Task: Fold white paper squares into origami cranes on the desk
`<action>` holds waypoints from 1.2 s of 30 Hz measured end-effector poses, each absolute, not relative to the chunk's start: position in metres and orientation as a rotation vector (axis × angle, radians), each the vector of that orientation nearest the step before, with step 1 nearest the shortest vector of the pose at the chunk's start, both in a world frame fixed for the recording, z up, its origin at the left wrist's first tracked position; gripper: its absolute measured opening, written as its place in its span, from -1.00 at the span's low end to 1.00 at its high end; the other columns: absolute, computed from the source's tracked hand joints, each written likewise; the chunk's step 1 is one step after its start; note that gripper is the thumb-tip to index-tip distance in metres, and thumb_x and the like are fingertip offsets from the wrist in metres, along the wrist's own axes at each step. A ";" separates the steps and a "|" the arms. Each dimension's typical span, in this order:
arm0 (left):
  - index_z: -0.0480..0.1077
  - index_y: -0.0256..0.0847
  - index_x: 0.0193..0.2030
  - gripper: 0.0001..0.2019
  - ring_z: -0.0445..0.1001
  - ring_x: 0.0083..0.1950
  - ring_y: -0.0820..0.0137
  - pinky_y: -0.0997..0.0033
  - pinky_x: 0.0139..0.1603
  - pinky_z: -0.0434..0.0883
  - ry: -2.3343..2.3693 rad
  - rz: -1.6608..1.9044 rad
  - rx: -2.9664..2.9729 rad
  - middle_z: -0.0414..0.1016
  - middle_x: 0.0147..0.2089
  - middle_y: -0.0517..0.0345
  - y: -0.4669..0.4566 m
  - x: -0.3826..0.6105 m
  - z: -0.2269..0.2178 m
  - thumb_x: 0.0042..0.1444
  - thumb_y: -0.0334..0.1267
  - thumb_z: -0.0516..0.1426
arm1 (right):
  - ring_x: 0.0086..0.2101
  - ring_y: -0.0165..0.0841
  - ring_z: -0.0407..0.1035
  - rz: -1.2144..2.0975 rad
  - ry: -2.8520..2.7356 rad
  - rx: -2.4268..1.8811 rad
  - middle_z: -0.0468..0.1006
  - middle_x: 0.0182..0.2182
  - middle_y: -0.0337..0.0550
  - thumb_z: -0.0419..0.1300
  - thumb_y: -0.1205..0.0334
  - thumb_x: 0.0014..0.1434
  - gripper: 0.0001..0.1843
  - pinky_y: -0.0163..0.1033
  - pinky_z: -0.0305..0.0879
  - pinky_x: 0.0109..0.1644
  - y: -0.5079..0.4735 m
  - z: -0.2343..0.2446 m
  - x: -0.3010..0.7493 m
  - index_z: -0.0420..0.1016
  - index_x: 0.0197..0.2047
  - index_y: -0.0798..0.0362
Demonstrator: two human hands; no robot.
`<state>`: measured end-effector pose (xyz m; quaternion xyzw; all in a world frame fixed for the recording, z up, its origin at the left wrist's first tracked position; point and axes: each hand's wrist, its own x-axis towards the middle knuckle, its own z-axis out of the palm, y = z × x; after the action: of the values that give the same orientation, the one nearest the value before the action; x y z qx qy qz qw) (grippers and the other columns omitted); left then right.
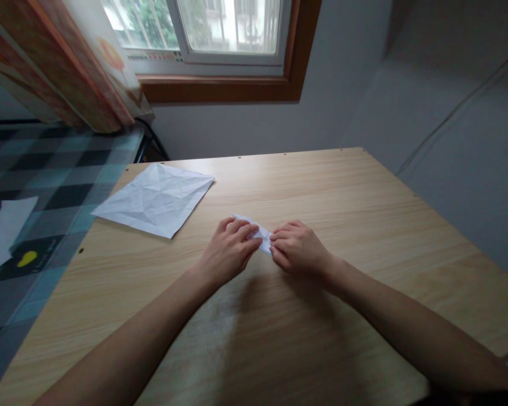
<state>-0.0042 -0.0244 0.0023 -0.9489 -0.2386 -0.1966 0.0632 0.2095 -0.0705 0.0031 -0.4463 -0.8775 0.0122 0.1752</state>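
A small folded piece of white paper (260,232) lies on the wooden table (364,225), mostly hidden under my fingers. My left hand (231,251) presses on its left part with fingers curled and held together. My right hand (298,248) presses its right part the same way, fingertips almost meeting those of the left. Only a narrow strip of the paper shows between and behind the two hands.
A creased, unfolded white paper square (154,198) lies at the table's far left. A checked bed cover (34,186) with a white sheet (2,231) lies left of the table. Window (203,28) and curtain (68,67) stand behind; grey wall to the right.
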 end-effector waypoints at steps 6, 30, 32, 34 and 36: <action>0.56 -0.11 -0.13 -0.83 0.38 -0.11 0.20 0.15 -0.08 0.26 -0.848 -0.562 -2.826 0.52 -0.15 0.01 -0.024 -0.004 0.003 0.27 -0.30 0.12 | -0.40 -0.31 0.41 0.202 -2.294 -1.373 0.58 -0.51 -0.12 0.12 0.22 0.30 -0.63 -0.17 0.20 -0.15 -0.071 0.002 0.205 0.50 -0.54 0.07; 0.26 -0.19 0.17 -0.42 0.39 0.10 0.07 -0.02 0.09 0.36 -1.337 -0.849 -2.920 0.46 0.07 -0.06 -0.021 0.000 -0.006 0.04 -0.12 0.32 | -0.46 -0.48 0.32 0.964 -1.314 -1.265 0.35 -0.40 -0.36 0.17 0.42 -0.08 -0.54 -0.38 0.26 -0.42 -0.056 -0.016 0.180 0.38 -0.04 0.02; 0.19 -0.19 0.26 -0.31 0.39 0.11 0.11 -0.01 0.12 0.35 -1.408 -1.035 -2.933 0.44 0.11 -0.08 -0.021 0.001 -0.008 0.02 -0.14 0.32 | -0.42 -0.47 0.36 0.992 -1.229 -1.179 0.35 -0.35 -0.34 0.20 0.38 -0.07 -0.54 -0.37 0.33 -0.38 -0.057 -0.018 0.176 0.35 -0.04 -0.01; 0.12 -0.21 0.34 -0.22 0.44 0.02 0.21 0.11 0.04 0.40 -1.542 -1.310 -2.954 0.45 0.10 -0.07 -0.021 0.003 -0.008 0.00 -0.16 0.32 | -0.37 -0.46 0.41 0.990 -1.139 -1.112 0.35 -0.30 -0.32 0.24 0.35 -0.06 -0.54 -0.35 0.39 -0.33 -0.057 -0.018 0.174 0.32 -0.04 -0.04; 0.22 -0.24 0.28 -0.30 0.47 -0.15 0.32 0.28 -0.13 0.42 -1.667 -1.535 -3.051 0.52 -0.04 0.01 -0.023 0.005 -0.007 0.01 -0.17 0.30 | -0.34 -0.45 0.44 0.969 -1.078 -1.070 0.35 -0.27 -0.32 0.26 0.33 -0.05 -0.53 -0.33 0.43 -0.28 -0.057 -0.017 0.173 0.31 -0.03 -0.07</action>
<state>0.0055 -0.0227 -0.0066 -0.7597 -0.4150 -0.3821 -0.3236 0.1733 -0.0574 -0.0172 -0.4654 -0.4692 0.4214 0.6210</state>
